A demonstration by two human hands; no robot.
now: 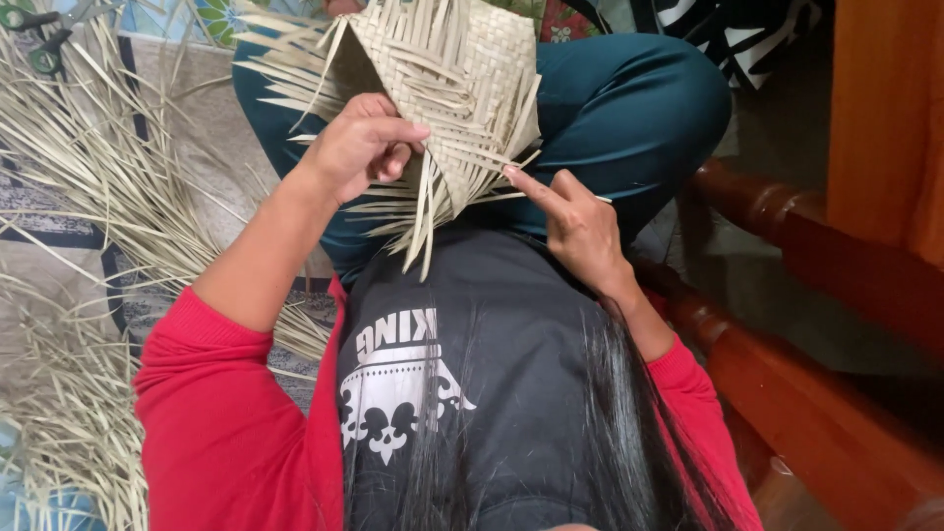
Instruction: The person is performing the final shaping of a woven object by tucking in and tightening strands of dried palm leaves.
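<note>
Over the person's lap, a half-woven mat of pale palm strips (447,79) is held up, its plaited body reaching to the far edge of the view and its loose strip ends fanning out to the left and hanging down toward the near side. At the mat's left side, the left hand (362,146) is curled narrow around the edge, thumb on the front face and fingers tucked behind, so it grips the woven part. On the right, the right hand (575,221) is mostly folded, with its forefinger stretched out and its tip touching the lower right edge of the weave; a thin single strip (580,197) runs across that hand, seemingly pinched between the fingers, though the grip itself is hard to make out. Both arms wear red sleeves (221,413), pushed up on the left forearm. Beneath the mat lie teal trouser legs (629,108), crossed. Left of the person, a heap of loose dried strips (88,187) spreads over a patterned floor covering (157,69). A pair of scissors (34,39) rests at the far left corner. Right of the person runs reddish-brown turned wooden furniture (816,393).
</note>
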